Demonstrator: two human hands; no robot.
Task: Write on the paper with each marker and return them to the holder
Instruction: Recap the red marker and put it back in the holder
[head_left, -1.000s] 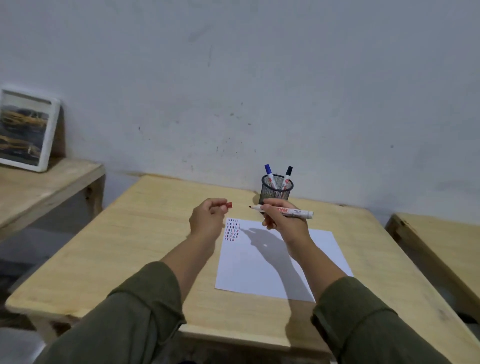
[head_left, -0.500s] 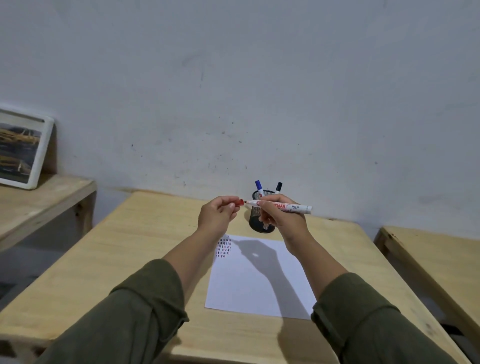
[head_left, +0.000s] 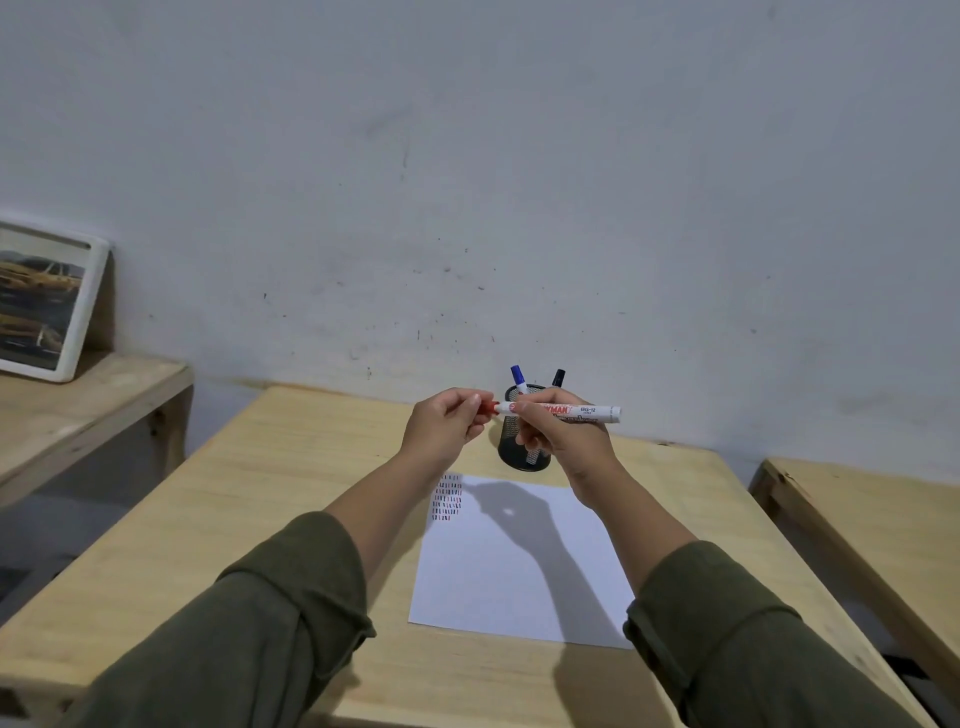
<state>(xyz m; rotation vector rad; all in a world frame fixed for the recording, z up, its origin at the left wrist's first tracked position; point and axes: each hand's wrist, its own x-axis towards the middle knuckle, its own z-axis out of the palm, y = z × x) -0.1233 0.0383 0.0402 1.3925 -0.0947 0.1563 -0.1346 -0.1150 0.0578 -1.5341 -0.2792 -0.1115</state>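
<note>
Held level above the holder (head_left: 523, 451): red marker (head_left: 566, 412), gripped by right hand (head_left: 563, 439). Left hand (head_left: 441, 434) fingers pinched red cap (head_left: 489, 407) at its tip. Paper (head_left: 519, 566) just before holder on desk (head_left: 260, 519); blue marker (head_left: 518, 378), black marker (head_left: 558, 377) in holder.

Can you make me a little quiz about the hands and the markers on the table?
1. True or false: the paper is blank.
2. What colour is the cap in the left hand?
3. Which markers stand in the holder? A) blue and black B) green and red C) none

Key
1. False: rows of short marks sit in its top left corner.
2. Red; it meets the tip of the marker held by the right hand.
3. A: the blue marker and the black marker.
</note>
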